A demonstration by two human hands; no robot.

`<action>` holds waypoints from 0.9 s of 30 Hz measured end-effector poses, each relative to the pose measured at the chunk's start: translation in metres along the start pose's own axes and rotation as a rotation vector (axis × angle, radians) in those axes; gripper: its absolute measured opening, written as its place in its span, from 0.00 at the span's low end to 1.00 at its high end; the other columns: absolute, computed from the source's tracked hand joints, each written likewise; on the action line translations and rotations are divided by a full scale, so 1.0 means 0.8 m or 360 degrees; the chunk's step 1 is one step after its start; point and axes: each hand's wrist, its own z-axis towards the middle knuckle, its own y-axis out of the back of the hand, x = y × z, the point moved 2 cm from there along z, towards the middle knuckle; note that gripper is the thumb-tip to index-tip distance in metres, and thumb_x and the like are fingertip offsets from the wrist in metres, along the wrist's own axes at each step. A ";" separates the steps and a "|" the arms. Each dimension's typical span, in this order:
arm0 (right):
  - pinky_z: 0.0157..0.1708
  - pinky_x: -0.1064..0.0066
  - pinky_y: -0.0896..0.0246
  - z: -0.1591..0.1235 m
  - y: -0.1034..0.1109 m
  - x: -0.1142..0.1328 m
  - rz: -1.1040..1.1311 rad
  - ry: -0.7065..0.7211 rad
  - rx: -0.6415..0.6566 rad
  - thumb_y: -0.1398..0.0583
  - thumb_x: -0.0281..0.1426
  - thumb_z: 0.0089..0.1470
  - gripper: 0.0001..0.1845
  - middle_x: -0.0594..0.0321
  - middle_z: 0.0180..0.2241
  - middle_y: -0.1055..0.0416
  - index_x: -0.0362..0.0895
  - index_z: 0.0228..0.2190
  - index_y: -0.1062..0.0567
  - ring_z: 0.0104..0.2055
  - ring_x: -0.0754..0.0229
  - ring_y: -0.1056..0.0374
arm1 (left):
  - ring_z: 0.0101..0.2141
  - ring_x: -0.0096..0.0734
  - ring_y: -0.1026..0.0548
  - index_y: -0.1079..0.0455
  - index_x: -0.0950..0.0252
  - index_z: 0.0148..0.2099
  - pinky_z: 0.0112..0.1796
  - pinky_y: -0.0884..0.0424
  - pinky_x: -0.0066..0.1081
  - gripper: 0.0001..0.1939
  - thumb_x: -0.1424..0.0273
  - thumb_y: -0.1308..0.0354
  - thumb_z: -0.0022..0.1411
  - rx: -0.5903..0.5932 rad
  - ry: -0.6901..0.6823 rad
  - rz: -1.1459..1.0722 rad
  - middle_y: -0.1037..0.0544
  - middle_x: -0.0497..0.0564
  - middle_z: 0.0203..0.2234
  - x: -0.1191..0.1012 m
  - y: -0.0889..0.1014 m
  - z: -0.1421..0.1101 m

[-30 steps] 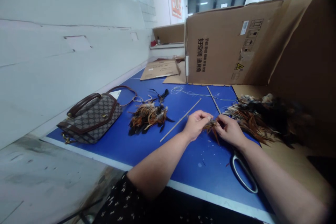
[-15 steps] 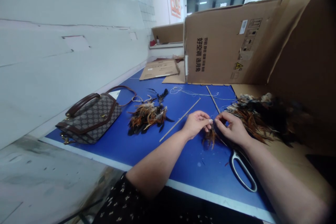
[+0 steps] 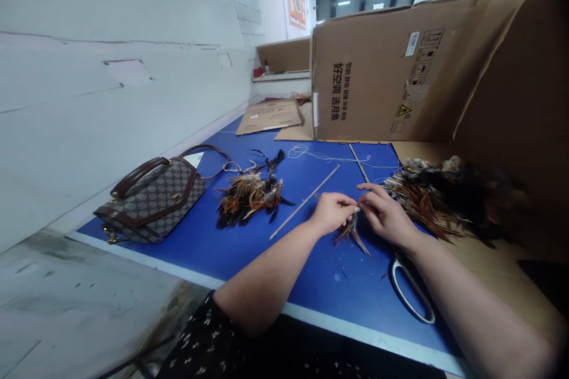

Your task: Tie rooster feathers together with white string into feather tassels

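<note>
A small bunch of brown and dark feathers (image 3: 352, 238) hangs below my left hand (image 3: 332, 212), which pinches its top end between thumb and fingers. Close against those fingertips, my right hand (image 3: 386, 216) has its thumb and index finger pressed together; whatever they grip is too small to make out. Its other fingers are partly raised. Under my right wrist lie scissors (image 3: 412, 296), their loop handle showing and the blades hidden. A thin strip (image 3: 304, 202) rests left of my hands, and another strip (image 3: 358, 163) lies beyond them. Pale thread (image 3: 306, 153) is tangled farther back.
To the left lie a feather pile (image 3: 249, 196) and a patterned handbag (image 3: 155, 198). A larger feather pile (image 3: 438, 198) sits on cardboard at the right. A tall cardboard box (image 3: 377, 77) stands behind the blue table (image 3: 249, 254), with flat cardboard (image 3: 269, 117) at the back.
The feather bunch has swung, its tips now spreading toward the lower right. My right hand has turned slightly, its fingers lifting, and my left hand has shifted a little downward.
</note>
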 end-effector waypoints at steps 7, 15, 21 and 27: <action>0.51 0.60 0.30 -0.001 0.001 0.003 0.0078 0.0026 0.0085 0.44 0.26 0.64 0.08 0.52 0.60 0.31 0.49 0.38 0.26 0.57 0.50 0.28 | 0.15 0.19 0.33 0.25 0.69 0.35 0.20 0.36 0.22 0.01 0.76 0.36 0.59 0.0141 0.0015 0.0070 0.26 0.44 0.18 -0.002 -0.001 -0.003; 0.38 0.62 0.27 -0.003 -0.010 0.001 0.0329 -0.0268 0.0140 0.46 0.34 0.69 0.09 0.53 0.53 0.25 0.50 0.48 0.30 0.36 0.56 0.23 | 0.15 0.20 0.33 0.29 0.68 0.35 0.19 0.37 0.21 0.03 0.79 0.38 0.58 0.0121 -0.0026 -0.0089 0.28 0.44 0.17 0.002 -0.001 0.000; 0.37 0.63 0.32 -0.002 -0.004 -0.002 0.0207 -0.0338 0.0188 0.43 0.37 0.67 0.13 0.61 0.35 0.22 0.48 0.50 0.30 0.33 0.55 0.26 | 0.16 0.19 0.33 0.29 0.69 0.35 0.19 0.38 0.20 0.03 0.78 0.37 0.57 0.0172 -0.0005 -0.0227 0.27 0.45 0.18 -0.004 0.006 -0.001; 0.37 0.64 0.36 0.004 0.013 -0.001 0.0085 -0.0122 0.0157 0.41 0.34 0.64 0.07 0.59 0.31 0.27 0.46 0.35 0.25 0.34 0.55 0.31 | 0.16 0.19 0.34 0.29 0.68 0.34 0.18 0.40 0.20 0.04 0.78 0.36 0.57 0.0256 0.0023 -0.0178 0.27 0.45 0.18 -0.004 0.006 -0.002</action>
